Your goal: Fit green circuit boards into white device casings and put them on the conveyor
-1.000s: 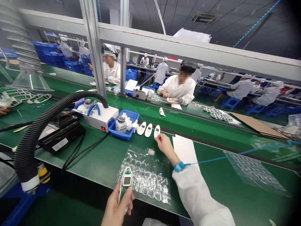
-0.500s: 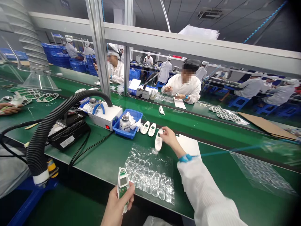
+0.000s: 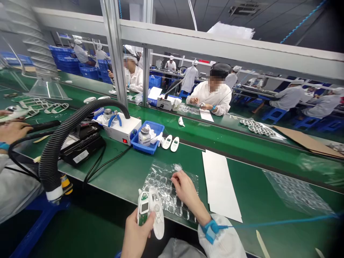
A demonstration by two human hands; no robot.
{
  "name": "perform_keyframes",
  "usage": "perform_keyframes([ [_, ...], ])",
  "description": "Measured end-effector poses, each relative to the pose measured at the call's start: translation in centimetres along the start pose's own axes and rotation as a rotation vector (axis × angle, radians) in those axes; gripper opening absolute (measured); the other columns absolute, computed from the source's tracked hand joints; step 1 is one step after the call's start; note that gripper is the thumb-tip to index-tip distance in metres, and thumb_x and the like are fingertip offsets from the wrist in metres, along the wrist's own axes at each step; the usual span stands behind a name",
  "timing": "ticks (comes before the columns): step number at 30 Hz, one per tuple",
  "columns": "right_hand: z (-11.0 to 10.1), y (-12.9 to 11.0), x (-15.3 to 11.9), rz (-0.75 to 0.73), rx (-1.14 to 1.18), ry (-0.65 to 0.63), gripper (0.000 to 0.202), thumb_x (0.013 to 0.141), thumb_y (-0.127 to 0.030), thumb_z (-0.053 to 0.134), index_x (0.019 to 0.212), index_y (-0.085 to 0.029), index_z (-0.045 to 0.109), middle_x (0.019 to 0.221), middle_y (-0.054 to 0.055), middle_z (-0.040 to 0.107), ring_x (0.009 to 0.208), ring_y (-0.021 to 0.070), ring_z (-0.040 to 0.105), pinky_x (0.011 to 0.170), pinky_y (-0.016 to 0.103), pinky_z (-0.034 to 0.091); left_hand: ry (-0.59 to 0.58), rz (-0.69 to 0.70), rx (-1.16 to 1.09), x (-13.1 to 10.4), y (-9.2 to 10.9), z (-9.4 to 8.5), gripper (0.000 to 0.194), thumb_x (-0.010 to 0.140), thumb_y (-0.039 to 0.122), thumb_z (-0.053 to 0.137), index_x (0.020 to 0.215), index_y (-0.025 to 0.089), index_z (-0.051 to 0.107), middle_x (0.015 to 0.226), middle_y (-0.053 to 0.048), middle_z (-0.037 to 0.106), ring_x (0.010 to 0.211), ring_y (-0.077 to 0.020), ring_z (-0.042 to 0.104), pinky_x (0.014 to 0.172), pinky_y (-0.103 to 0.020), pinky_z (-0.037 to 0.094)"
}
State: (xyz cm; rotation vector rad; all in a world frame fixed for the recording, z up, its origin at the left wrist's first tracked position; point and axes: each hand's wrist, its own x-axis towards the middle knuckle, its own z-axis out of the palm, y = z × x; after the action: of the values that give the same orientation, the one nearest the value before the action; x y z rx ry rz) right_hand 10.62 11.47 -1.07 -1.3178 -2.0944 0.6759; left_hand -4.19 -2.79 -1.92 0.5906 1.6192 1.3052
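My left hand (image 3: 138,229) is closed around two pieces at the table's front edge. One is a white oval device half with a green circuit board and small display (image 3: 144,209). Beside it, under the thumb, is a white oval cover (image 3: 158,215) with its inner side towards me. My right hand (image 3: 184,186) hovers at or touches a clear plastic sheet (image 3: 161,193) with rows of small rounded-square pieces. Its fingertips are pinched together, and anything between them is too small to make out. A blue wrist strap (image 3: 211,229) circles the right wrist.
Two white oval covers (image 3: 174,144) lie beside a blue tray (image 3: 146,149) holding a bottle. White paper (image 3: 221,186) lies to the right. A black hose (image 3: 49,143) arches at left, near a co-worker's hand (image 3: 14,132). Another clear sheet (image 3: 298,193) lies far right.
The white cover has passed from my right hand into my left, beside the circuit-board half. My right hand has moved down and towards me onto the clear sheet.
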Motion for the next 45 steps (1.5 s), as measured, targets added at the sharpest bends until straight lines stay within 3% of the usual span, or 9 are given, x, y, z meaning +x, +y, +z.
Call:
perform_keyframes([
  [4,0.9,1.1,-0.1,0.010,-0.039,0.036,0.015,0.085,-0.021,0.053,0.071,-0.019,0.056,0.073,0.003,0.055,0.071,0.0196,0.053,0.066,0.030,0.039,0.064,0.038,0.056,-0.2,0.5,-0.4,0.042,0.061,0.057,0.073,0.067,0.016,0.066,0.041,0.004,0.049,0.041,-0.0147,0.045,0.040,-0.025,0.036],
  [8,1.4,1.0,-1.0,-0.006,-0.034,0.081,0.015,0.086,-0.021,0.051,0.072,-0.019,0.054,0.072,0.002,0.055,0.068,0.0181,0.052,0.065,0.029,0.037,0.090,0.060,0.079,-0.2,1.0,-0.4,0.038,0.063,0.052,0.072,0.074,0.015,0.069,0.054,-0.003,0.064,0.057,-0.0225,0.060,0.048,-0.027,0.044],
  [15,0.0,-1.7,-2.0,-0.021,0.086,0.188,0.020,0.090,-0.027,0.049,0.072,-0.020,0.053,0.071,0.001,0.055,0.068,0.0163,0.049,0.068,0.030,0.037,0.075,0.069,0.060,-0.2,1.4,-0.2,0.031,0.067,0.040,0.068,0.084,0.014,0.068,0.069,-0.005,0.071,0.068,-0.0250,0.064,0.060,-0.029,0.047],
  [19,-0.3,-4.2,-2.9,0.094,0.366,0.012,0.019,0.084,-0.026,0.055,0.067,-0.019,0.055,0.066,-0.001,0.053,0.061,0.0136,0.047,0.059,0.025,0.038,0.052,0.097,0.109,-0.3,1.3,-0.1,0.028,0.069,0.037,0.067,0.085,0.013,0.068,0.070,-0.005,0.071,0.069,-0.0244,0.064,0.062,-0.029,0.048],
  [23,0.7,-5.2,-3.8,0.105,0.350,-0.113,0.016,0.082,-0.023,0.056,0.066,-0.018,0.057,0.065,-0.002,0.053,0.061,0.0132,0.046,0.058,0.025,0.037,0.049,0.133,0.155,-0.3,1.0,0.2,0.020,0.070,0.032,0.066,0.080,0.014,0.068,0.066,-0.003,0.069,0.067,-0.0228,0.063,0.059,-0.027,0.047],
  [32,1.1,-4.8,-3.9,0.108,0.268,-0.107,0.015,0.083,-0.021,0.057,0.067,-0.019,0.056,0.066,-0.002,0.053,0.060,0.0135,0.045,0.058,0.025,0.036,0.059,0.172,0.158,-0.4,0.7,0.5,0.019,0.070,0.033,0.067,0.077,0.016,0.069,0.065,-0.003,0.068,0.064,-0.0220,0.061,0.058,-0.026,0.046],
  [36,1.3,-5.0,-4.5,0.183,0.381,-0.133,0.008,0.082,-0.024,0.060,0.079,-0.020,0.054,0.067,-0.003,0.052,0.059,0.0134,0.047,0.055,0.025,0.037,0.034,0.171,0.200,-0.2,0.5,0.1,0.019,0.071,0.033,0.066,0.079,0.016,0.069,0.066,-0.003,0.069,0.064,-0.0221,0.062,0.060,-0.027,0.047],
  [40,1.6,-5.0,-5.2,0.200,0.505,-0.160,0.013,0.081,-0.020,0.058,0.084,-0.022,0.046,0.070,-0.005,0.050,0.061,0.0126,0.048,0.056,0.024,0.039,-0.016,0.184,0.222,-0.4,0.6,-0.3,0.020,0.072,0.033,0.066,0.082,0.016,0.069,0.069,-0.004,0.069,0.066,-0.0225,0.062,0.059,-0.027,0.048],
  [45,3.0,-6.0,-5.8,0.224,0.617,-0.125,0.019,0.081,-0.023,0.061,0.086,-0.023,0.043,0.068,-0.005,0.048,0.060,0.0125,0.047,0.056,0.024,0.039,0.077,0.233,0.168,-1.0,1.2,-0.9,0.016,0.070,0.030,0.067,0.079,0.016,0.070,0.068,-0.003,0.069,0.065,-0.0212,0.062,0.062,-0.027,0.050],
])
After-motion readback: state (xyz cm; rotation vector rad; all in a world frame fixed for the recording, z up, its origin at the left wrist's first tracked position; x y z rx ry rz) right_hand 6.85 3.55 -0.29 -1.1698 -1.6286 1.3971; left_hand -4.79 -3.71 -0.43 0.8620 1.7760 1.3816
